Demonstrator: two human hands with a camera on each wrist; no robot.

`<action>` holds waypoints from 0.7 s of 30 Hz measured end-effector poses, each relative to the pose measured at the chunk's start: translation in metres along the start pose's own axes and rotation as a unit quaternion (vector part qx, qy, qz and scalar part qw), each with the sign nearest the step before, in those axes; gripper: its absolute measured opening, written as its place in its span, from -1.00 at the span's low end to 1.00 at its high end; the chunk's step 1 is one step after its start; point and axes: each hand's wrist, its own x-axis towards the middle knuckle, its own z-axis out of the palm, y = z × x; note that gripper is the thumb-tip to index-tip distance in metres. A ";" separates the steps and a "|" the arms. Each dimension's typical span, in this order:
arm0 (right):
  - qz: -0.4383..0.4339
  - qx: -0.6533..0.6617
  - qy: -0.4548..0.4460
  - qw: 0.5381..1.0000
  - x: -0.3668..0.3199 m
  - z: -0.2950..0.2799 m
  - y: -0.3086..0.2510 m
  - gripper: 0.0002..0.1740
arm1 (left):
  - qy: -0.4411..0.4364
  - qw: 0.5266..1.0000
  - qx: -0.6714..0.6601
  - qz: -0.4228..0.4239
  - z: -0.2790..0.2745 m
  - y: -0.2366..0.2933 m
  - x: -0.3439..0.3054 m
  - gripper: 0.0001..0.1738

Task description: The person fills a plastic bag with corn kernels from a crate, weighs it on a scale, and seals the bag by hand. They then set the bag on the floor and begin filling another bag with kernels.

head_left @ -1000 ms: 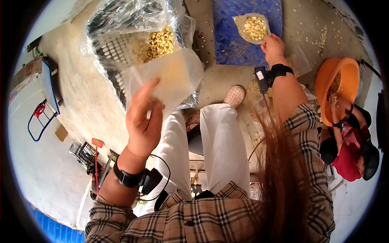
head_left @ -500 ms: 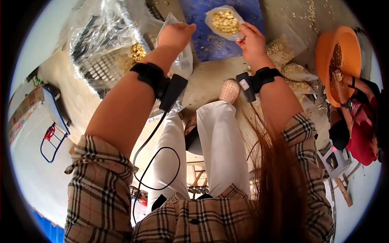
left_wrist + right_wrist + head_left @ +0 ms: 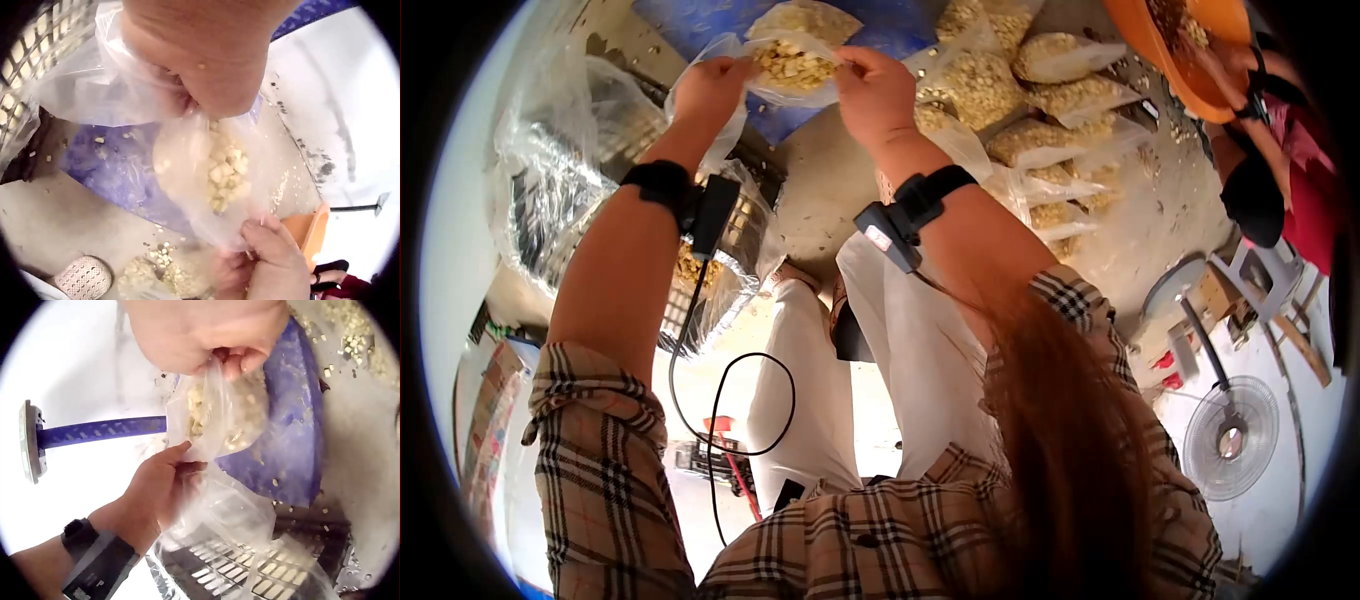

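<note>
A clear plastic bag point(image 3: 793, 66) of pale yellow, kernel-like pieces is stretched between both hands over the blue platform point(image 3: 284, 428). My left hand point(image 3: 712, 92) pinches the bag's rim on the left, and an empty, crumpled plastic bag point(image 3: 84, 84) hangs from the same hand. On the opposite side, my right hand point(image 3: 878, 95) grips the rim with curled fingers. The pieces point(image 3: 226, 165) show through the bag's mouth in the left wrist view. Just beyond it lies another filled bag point(image 3: 808, 18).
Left stands a plastic-lined crate point(image 3: 550, 215) holding more pieces. Several filled bags point(image 3: 1065, 140) lie on the floor at right. An orange tub point(image 3: 1175, 60) with a person's hands in it is at the upper right. A blue post point(image 3: 103, 430) carries a display. A fan point(image 3: 1230, 435) stands at lower right.
My left hand has moved from over the crate to the filled bag's rim, bringing the empty bag along. The right hand keeps its grip. The head view has turned rightward, showing more filled bags.
</note>
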 end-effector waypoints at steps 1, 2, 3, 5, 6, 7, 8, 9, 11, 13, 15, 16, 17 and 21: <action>-0.011 -0.023 0.024 0.999 -0.001 -0.003 -0.003 -0.82 | 0.013 0.999 0.044 0.020 -0.006 0.010 -0.007 -0.58; -0.015 -0.024 0.054 0.998 -0.002 -0.005 -0.008 -0.84 | 0.024 0.995 0.085 0.042 -0.012 0.017 -0.016 -0.60; -0.020 -0.023 0.084 0.996 -0.005 -0.009 -0.014 -0.86 | 0.039 0.994 0.078 0.059 -0.013 0.020 -0.024 -0.61; -0.064 -0.005 0.149 0.987 -0.007 -0.015 -0.023 -0.90 | 0.071 0.991 0.061 0.096 -0.021 0.018 -0.037 -0.64; -0.057 0.026 0.144 0.988 -0.010 -0.023 -0.030 -0.90 | 0.075 0.992 0.045 0.095 -0.024 0.017 -0.044 -0.66; -0.050 0.056 0.139 0.987 -0.017 -0.033 -0.037 -0.90 | 0.077 0.992 0.029 0.094 -0.027 0.022 -0.056 -0.68; -0.044 0.086 0.134 0.986 -0.024 -0.042 -0.043 -0.90 | 0.055 0.996 -0.041 0.057 -0.030 0.030 -0.072 -0.68; -0.062 0.098 0.140 0.983 -0.032 -0.047 -0.042 -0.89 | 0.031 0.993 -0.110 0.017 -0.035 0.039 -0.090 -0.69; 0.005 0.130 0.061 0.990 -0.059 -0.075 -0.048 -0.88 | 0.031 0.988 -0.152 0.003 -0.037 0.037 -0.115 -0.69; 0.054 0.201 0.031 0.978 -0.086 -0.101 -0.042 -0.89 | 0.009 0.989 -0.147 -0.002 -0.041 0.040 -0.145 -0.70; 0.115 0.209 0.087 0.967 -0.122 -0.125 -0.004 -0.89 | 0.013 0.986 -0.161 -0.047 -0.044 0.046 -0.171 -0.73; 0.161 0.164 0.131 0.964 -0.140 -0.143 0.019 -0.88 | 0.002 0.983 -0.177 -0.047 -0.047 0.040 -0.181 -0.75; 0.232 0.204 0.187 0.933 -0.156 -0.166 0.040 -0.85 | -0.009 0.976 -0.214 -0.050 -0.048 0.048 -0.195 -0.76; 0.373 -0.092 0.345 0.856 -0.240 -0.261 0.187 -0.72 | -0.026 0.972 -0.228 -0.051 -0.052 0.050 -0.226 -0.79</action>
